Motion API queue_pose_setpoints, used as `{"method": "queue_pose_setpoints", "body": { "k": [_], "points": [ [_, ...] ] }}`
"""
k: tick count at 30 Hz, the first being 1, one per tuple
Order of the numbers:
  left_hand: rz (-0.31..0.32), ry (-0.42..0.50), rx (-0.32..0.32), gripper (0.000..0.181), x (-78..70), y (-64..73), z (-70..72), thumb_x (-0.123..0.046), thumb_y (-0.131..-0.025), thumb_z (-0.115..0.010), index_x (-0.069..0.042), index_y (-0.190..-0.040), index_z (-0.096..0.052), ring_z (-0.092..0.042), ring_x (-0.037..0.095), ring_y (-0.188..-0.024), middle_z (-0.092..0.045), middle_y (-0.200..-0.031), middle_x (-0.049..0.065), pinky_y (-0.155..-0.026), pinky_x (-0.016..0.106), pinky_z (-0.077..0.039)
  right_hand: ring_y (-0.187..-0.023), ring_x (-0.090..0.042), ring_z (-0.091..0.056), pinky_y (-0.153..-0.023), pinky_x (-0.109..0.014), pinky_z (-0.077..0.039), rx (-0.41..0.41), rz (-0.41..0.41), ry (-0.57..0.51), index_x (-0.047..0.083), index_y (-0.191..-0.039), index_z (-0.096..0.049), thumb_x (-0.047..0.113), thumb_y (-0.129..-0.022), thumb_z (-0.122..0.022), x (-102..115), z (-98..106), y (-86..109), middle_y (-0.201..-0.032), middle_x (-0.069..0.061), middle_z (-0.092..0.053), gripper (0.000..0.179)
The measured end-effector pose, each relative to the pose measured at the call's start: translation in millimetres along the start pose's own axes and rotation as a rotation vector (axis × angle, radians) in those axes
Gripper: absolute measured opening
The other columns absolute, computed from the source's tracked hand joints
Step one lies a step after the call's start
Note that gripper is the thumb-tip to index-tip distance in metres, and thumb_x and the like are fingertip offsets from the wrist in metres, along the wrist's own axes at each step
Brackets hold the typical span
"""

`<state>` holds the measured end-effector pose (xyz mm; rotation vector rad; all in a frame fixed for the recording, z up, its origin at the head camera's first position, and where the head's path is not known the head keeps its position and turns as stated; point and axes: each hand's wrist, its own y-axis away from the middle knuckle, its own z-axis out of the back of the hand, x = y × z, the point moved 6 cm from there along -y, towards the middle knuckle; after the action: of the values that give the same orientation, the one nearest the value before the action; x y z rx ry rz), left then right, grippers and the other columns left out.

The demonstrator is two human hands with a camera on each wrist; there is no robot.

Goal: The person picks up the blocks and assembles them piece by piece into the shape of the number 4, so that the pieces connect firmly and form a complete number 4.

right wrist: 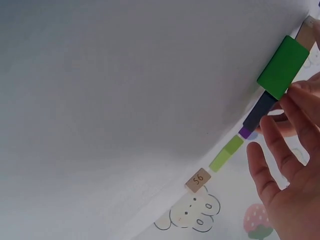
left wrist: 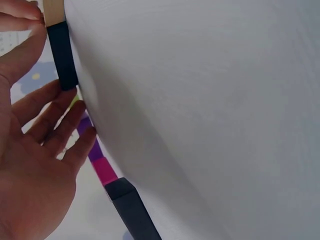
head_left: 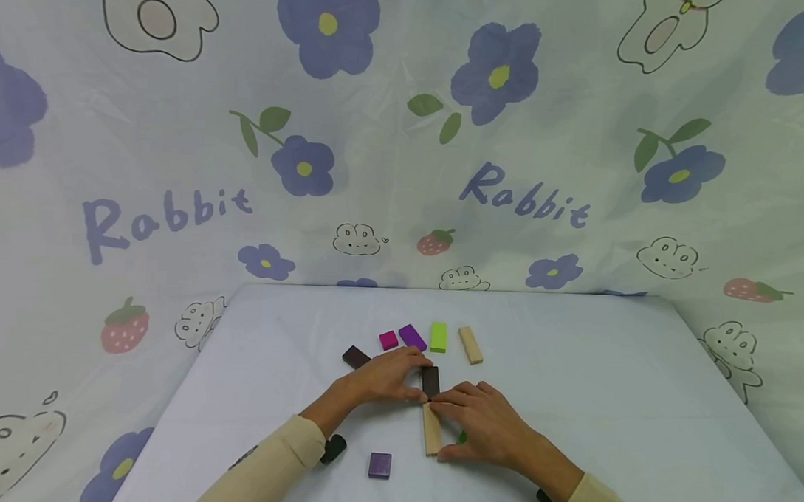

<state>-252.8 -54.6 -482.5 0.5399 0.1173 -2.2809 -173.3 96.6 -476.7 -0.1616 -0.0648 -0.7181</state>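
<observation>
Left hand [head_left: 387, 376] pinched the dark block [head_left: 431, 381] end-to-end, right hand [head_left: 484, 425] the near pale block [head_left: 431, 433], so uneven pressure risked skewing them.

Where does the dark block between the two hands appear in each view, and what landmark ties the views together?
Head: dark block, below centre, between left hand and right hand.
Left wrist: dark block, upper left.
Right wrist: dark block, right side, just below the green block.
Shared landmark: bright purple block.
</observation>
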Motion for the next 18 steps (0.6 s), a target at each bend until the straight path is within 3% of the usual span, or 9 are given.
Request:
{"method": "queue_pose_setpoints", "body": {
  "k": [18],
  "points": [
    [-0.004, -0.009, -0.02, 0.06, -0.9, 1.2, 0.4, -0.042, -0.087, -0.08, -0.01, -0.135, -0.063, -0.056, 0.018, -0.122, -0.06, -0.13, 0.004, -0.106, 0.036, -0.045, -0.119, -0.019, -0.055, -0.094, -0.045, -0.05, 0.011, -0.025, 0.043, 0.023, -0.132, -0.07, 0.076, -0.082, -0.063, -0.6, -1.3, -0.6, -0.134, 0.004, -0.061, 0.073]
  ]
}}
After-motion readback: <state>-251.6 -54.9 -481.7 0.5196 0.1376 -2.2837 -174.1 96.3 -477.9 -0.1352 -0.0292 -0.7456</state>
